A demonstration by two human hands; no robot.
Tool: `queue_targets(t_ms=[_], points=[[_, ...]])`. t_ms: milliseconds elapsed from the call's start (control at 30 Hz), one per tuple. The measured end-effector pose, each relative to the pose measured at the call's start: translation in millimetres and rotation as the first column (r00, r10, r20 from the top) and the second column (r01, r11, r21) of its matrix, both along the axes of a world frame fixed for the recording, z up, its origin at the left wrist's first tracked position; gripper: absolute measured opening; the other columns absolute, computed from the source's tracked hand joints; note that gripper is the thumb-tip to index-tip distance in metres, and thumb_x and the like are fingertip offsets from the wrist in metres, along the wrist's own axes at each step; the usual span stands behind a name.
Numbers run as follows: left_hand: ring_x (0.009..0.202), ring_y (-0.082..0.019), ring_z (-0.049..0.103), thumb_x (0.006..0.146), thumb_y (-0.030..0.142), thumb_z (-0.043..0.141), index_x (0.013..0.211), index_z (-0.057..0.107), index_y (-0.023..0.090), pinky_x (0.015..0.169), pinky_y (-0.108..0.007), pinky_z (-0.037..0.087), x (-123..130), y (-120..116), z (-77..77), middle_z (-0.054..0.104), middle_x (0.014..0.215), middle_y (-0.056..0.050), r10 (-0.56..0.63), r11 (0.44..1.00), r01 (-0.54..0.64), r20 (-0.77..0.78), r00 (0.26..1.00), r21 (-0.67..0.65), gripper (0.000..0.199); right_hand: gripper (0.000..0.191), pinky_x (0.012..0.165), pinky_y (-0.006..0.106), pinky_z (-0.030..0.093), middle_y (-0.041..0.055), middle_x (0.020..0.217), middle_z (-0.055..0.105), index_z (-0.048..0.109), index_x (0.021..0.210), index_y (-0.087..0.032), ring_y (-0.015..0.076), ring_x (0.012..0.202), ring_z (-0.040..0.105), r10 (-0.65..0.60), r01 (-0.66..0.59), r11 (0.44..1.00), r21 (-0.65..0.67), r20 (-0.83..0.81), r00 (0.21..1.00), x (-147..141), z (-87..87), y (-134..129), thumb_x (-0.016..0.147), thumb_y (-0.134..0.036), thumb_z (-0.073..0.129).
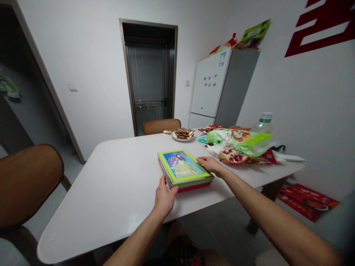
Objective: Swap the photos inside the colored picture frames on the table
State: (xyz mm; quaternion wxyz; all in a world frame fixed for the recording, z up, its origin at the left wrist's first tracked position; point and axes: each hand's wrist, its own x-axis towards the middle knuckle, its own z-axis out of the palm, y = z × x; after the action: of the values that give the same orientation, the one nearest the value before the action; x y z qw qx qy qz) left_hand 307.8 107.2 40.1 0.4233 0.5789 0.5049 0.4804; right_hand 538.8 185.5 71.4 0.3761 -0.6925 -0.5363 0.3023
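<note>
A stack of picture frames (183,166) lies on the white table, close to its near edge. The top one has a yellow-green border around a picture of a figure in a pale yellow dress; a red layer shows at the bottom. My left hand (164,197) grips the near left corner, its thumb along the near side and its fingers at the left side. On the right side of the stack, my right hand (210,164) is closed against the edge, its fingertips partly hidden. Both hands hold the stack between them.
Right of the stack are a cut pomegranate (233,156), a green plastic bag (249,142) and a clear bottle (263,125). A plate (183,139) of wrapped snacks stands at the table's far side. Wooden chairs (30,181) stand left and behind; a fridge (210,85) is at the back.
</note>
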Motion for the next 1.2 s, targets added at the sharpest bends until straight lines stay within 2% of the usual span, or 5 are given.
queue_targets(t_ms=[233,667,867,1067,1200], points=[[0.092,-0.018,0.057,0.060,0.010,0.057,0.107,0.048,0.018,0.080,-0.026,0.043,-17,2,-3.6,0.061,0.104,-0.005,-0.031,0.999,0.032,-0.051,0.998,0.003,0.049,0.032,0.046,0.018,0.037,0.0057,0.071,0.065,0.063,0.084,-0.010,0.0115,0.055,0.055,0.120,-0.125,0.990,-0.069,-0.063,0.991,-34,-10.2,-23,0.075,-0.034,0.043],[0.090,-0.019,0.058,0.059,0.002,0.049,0.095,0.055,0.017,0.082,-0.029,0.042,-174,44,3.8,0.065,0.094,-0.004,0.328,0.945,-0.328,-0.050,0.943,0.015,0.039,0.028,0.052,0.018,0.037,0.0037,0.073,0.065,0.063,0.082,-0.014,0.0136,0.063,0.056,0.267,-0.267,0.962,0.056,-0.010,0.964,-221,-15.9,37,0.073,-0.027,0.039],[0.088,-0.020,0.058,0.057,0.001,0.053,0.090,0.057,0.018,0.081,-0.029,0.042,-180,40,4.2,0.066,0.087,-0.003,0.379,0.925,-0.378,0.026,0.925,-0.024,0.038,0.035,0.059,0.020,0.040,0.0057,0.079,0.065,0.061,0.092,-0.014,0.0155,0.069,0.057,0.187,-0.189,0.975,0.120,0.026,0.982,-227,-18.4,36,0.074,-0.033,0.038],[0.089,-0.019,0.057,0.057,0.001,0.054,0.099,0.053,0.017,0.081,-0.030,0.041,-183,27,13.3,0.064,0.086,-0.005,0.452,0.892,-0.451,0.130,0.882,-0.041,0.044,0.055,0.072,0.023,0.039,0.0083,0.094,0.059,0.037,0.124,-0.008,0.0152,0.080,0.054,0.010,-0.001,0.948,0.318,-0.027,1.000,-217,-5.6,17,0.074,-0.032,0.035],[0.074,-0.014,0.057,0.064,0.008,0.054,0.112,0.043,0.014,0.073,-0.027,0.042,-172,11,48.7,0.059,0.075,-0.002,0.435,0.891,-0.453,0.234,0.870,0.027,0.049,0.060,0.057,0.023,0.039,-0.0041,0.059,0.051,0.034,0.126,-0.009,0.0103,0.053,0.045,0.265,-0.112,0.851,0.514,-0.235,0.935,-235,22.3,-20,0.068,-0.025,0.042]])
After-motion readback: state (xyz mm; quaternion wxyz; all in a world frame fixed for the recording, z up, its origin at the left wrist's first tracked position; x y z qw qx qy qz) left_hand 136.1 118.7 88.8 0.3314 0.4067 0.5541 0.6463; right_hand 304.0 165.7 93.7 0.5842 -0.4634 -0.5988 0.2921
